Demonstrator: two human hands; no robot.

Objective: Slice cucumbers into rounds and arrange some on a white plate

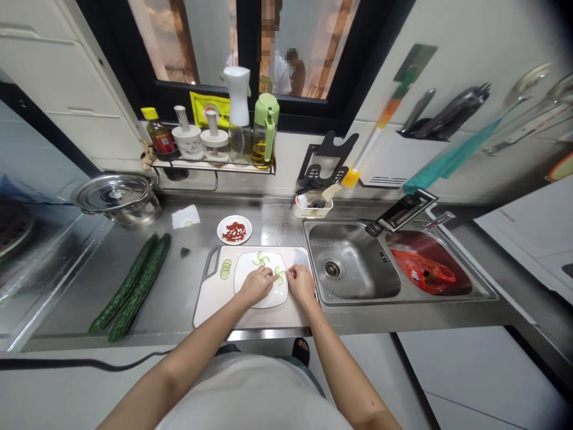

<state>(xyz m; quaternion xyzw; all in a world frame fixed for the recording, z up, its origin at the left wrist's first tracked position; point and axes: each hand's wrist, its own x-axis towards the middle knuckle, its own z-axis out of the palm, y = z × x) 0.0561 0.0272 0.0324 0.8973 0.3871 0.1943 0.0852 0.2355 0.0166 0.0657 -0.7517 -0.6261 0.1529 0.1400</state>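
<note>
A white square plate [253, 298] rests on the pale cutting board [215, 310]. Thin cucumber pieces [261, 259] are fanned out at the plate's top, and a second cluster of pieces [280, 275] lies at its right side. My left hand [259, 283] is over the plate, fingers bent together, fingertips touching the left of that second cluster. At the plate's right edge my right hand [301, 282] has thumb and fingers pinched beside the same cluster; what it holds is too small to make out. Overlapping cucumber slices [225, 269] lie on the board's left part.
Two whole cucumbers [142, 286] lie at the left, below a lidded steel pot [129, 203]. A dish of red pieces [234, 230] stands behind the board. The sink [353, 263] adjoins its right side. Bottles [265, 131] stand on a rack; people show through the window.
</note>
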